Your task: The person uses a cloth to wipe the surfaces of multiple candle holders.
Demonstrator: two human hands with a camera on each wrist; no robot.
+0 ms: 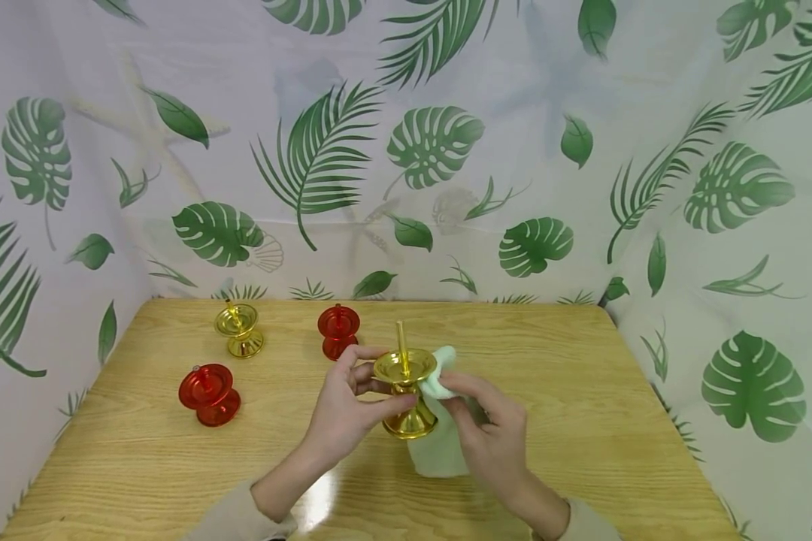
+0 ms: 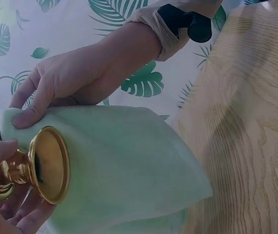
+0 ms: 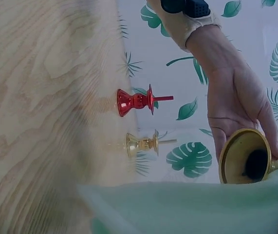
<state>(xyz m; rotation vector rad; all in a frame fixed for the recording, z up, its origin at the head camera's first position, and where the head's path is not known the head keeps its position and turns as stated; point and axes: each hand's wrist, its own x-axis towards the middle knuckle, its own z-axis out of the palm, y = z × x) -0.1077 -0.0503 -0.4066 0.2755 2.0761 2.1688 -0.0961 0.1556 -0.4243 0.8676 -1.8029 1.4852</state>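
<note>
Left hand (image 1: 343,413) has one gold holder (image 1: 411,422) gripped between thumb and fingers, up off the table (image 1: 582,398). Right hand (image 1: 495,432) is pinching one pale green cloth (image 1: 436,454) up by its dish, the rest hanging down. Three more holders stand off to the left: one other gold (image 1: 237,321) at the back, plus two reds, a back red (image 1: 338,324) and a front red (image 1: 206,387). Leafy curtain (image 1: 237,173) behind.

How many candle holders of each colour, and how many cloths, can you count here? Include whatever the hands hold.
Gold candle holders: 2
Red candle holders: 2
Pale green cloth: 1
Total: 5
</note>
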